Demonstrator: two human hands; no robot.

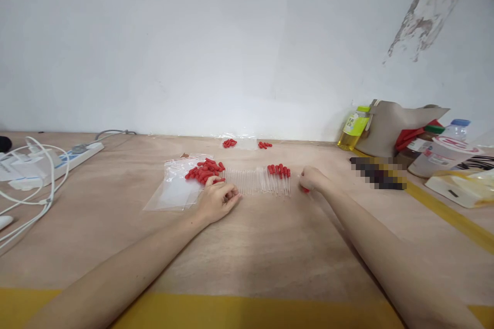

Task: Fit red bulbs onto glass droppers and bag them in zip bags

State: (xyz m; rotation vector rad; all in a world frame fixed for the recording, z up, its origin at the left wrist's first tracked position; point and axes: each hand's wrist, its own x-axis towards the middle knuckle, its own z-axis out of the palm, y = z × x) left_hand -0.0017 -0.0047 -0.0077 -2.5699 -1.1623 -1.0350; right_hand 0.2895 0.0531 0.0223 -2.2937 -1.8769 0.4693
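Note:
A pile of red rubber dropper bulbs (204,169) lies partly on a clear plastic bag (173,190). My left hand (219,200) rests at the pile's near edge, fingers curled together; whatever they may hold is hidden. Right of the pile runs a row of thin clear pipette tubes (247,181). At the row's right end, several droppers (280,170) have red bulbs fitted on their tops. Just beyond them, my right hand (312,179) is closed low over the table, with a red dropper bulb (306,190) showing under its fingers.
Two small groups of red bulbs (229,143) lie by the wall near clear plastic. A power strip (79,157) with white cables (48,190) sits at left. A yellow-capped bottle (353,128), a grey bag (389,126) and a white tub (440,157) stand at right.

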